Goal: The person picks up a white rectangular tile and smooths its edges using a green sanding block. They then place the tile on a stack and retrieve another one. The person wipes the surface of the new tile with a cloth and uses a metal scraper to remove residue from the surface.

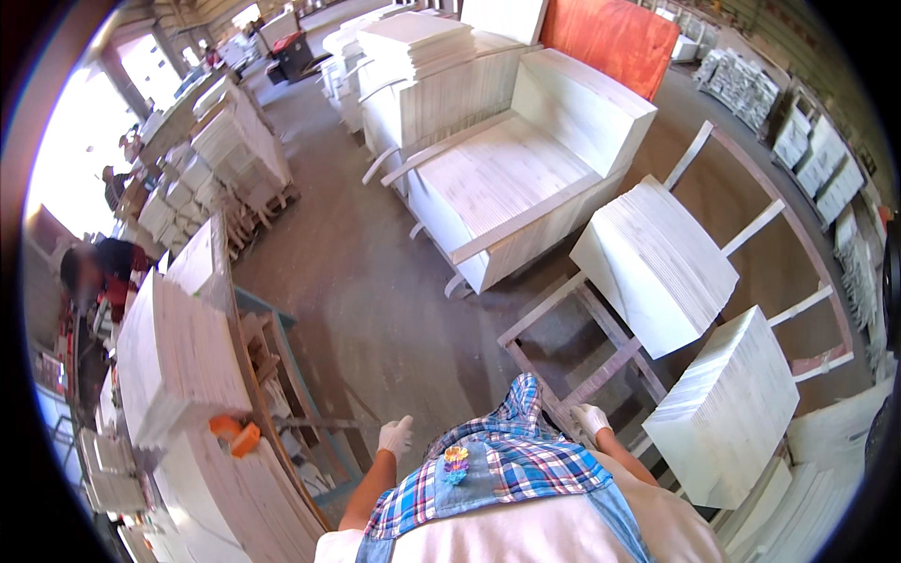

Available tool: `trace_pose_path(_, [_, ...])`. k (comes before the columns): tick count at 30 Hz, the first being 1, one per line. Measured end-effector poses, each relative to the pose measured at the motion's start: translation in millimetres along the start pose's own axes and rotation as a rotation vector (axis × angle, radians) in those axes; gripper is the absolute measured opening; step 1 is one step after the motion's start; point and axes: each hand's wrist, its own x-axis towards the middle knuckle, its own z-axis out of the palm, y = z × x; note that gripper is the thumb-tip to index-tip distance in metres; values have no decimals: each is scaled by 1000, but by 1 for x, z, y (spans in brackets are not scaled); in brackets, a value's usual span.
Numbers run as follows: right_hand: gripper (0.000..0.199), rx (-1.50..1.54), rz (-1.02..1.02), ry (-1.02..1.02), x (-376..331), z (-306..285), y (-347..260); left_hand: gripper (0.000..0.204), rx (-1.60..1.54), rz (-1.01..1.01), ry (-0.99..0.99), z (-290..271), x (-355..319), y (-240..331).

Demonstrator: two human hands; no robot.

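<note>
A worker in white cotton gloves stands over a grey metal rack frame (601, 352) on the workshop floor. The left hand (395, 435) hangs loosely curled, empty; the right hand (591, 418) seems closed on the frame's near rail, though the view is poor. A firmer two-handed hold would likely serve. Unlabelled stacks of white boards (657, 263) sit just beyond the frame; an orange panel (615, 38) stands far behind.

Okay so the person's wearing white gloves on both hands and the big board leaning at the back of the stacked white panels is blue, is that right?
Not quite. The head view shows white gloves on the left hand and right hand, but the board leaning behind the stacked white panels is reddish-orange, not blue.
</note>
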Motion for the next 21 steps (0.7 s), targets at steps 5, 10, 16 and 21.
trace_pose_path(5, [44, -105, 5, 81, 55, -10, -46, 46, 237, 102, -38, 20, 29, 70])
trace_pose_path(10, [46, -206, 78, 93, 119, -14, -98, 59, 467, 102, -33, 8, 96, 97])
trace_pose_path(16, [47, -363, -60, -21, 205, -20, -195, 51, 273, 163, 108, -14, 108, 198])
trace_pose_path(21, [52, -284, -180, -25, 262, -38, -317, 49, 287, 15, 87, -15, 158, 220])
